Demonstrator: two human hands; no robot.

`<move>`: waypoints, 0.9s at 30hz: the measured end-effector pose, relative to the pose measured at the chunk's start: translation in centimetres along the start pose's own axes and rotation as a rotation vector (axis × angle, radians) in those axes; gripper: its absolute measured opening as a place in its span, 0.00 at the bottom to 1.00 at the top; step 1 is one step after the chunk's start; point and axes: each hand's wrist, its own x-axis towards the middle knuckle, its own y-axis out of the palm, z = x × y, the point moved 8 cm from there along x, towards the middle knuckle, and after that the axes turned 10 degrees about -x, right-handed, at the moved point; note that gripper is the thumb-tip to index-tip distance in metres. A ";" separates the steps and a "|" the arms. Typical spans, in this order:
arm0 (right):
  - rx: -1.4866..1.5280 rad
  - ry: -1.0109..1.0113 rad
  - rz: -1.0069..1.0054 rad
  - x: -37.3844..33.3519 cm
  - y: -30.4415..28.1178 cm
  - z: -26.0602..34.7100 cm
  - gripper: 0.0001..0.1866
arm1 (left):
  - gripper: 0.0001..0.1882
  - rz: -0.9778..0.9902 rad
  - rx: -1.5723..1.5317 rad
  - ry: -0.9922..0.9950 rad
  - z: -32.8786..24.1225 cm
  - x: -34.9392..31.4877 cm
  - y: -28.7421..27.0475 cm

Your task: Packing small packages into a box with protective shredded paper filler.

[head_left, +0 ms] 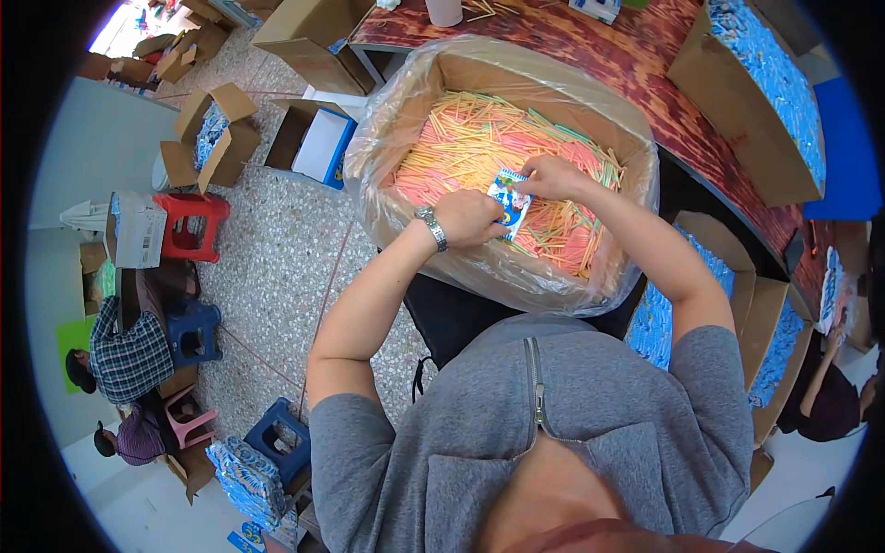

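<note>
A small blue-and-white printed packet (pixel 510 199) is between my hands, above a large plastic-lined carton (pixel 489 69) full of thin pink, yellow and green sticks (pixel 470 138). My left hand (pixel 467 218), with a metal watch on its wrist, grips the packet's lower left side, fingers closed. At the upper right edge, the fingers of my right hand (pixel 551 177) are pinched on the same packet. Whether any sticks are in the packet or under my fingers, I cannot tell.
A red-brown patterned table (pixel 590 46) lies beyond the carton. Open cartons of blue packets stand at right, including one on the table (pixel 770 83). On the speckled floor at left are a red stool (pixel 194 226), blue stools and more cartons. Other people sit at far left and right.
</note>
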 end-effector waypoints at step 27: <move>0.905 -0.208 -0.205 1.1 -9.8 -2.7 0.16 | 0.20 -0.273 -0.830 -0.149 5.6 6.7 -5.1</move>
